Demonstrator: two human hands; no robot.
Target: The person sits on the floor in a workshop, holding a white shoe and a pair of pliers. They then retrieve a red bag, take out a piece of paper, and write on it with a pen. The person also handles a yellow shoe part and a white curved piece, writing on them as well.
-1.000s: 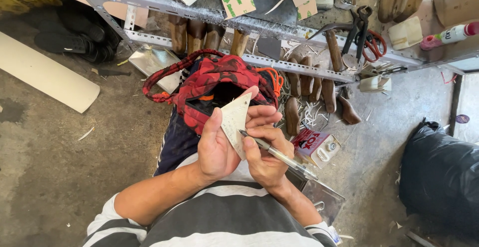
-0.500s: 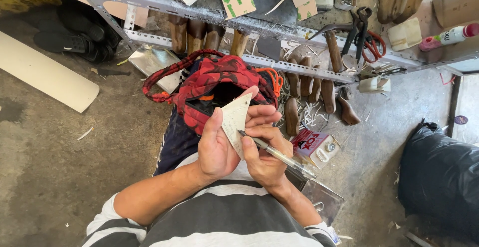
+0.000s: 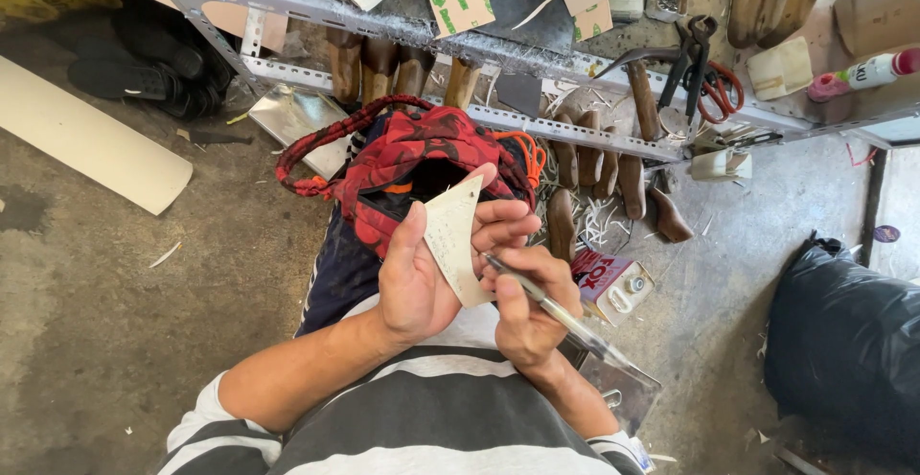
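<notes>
My left hand holds a pale, pointed piece of thin card or leather upright in front of my chest, thumb on its near face and fingers curled behind it. My right hand grips a slim clear-barrelled pen, its tip touching the lower right edge of the piece. A red and black patterned cloth bag with a braided red cord lies on my lap just beyond the hands.
A metal rack runs across the top, with wooden shoe lasts, pliers and red-handled scissors on and under it. A black plastic sack sits at the right, a pale board at the left, a small tin by my knee.
The pen tip has shifted slightly along the edge of the pale piece. Both hands stay in nearly the same place.
</notes>
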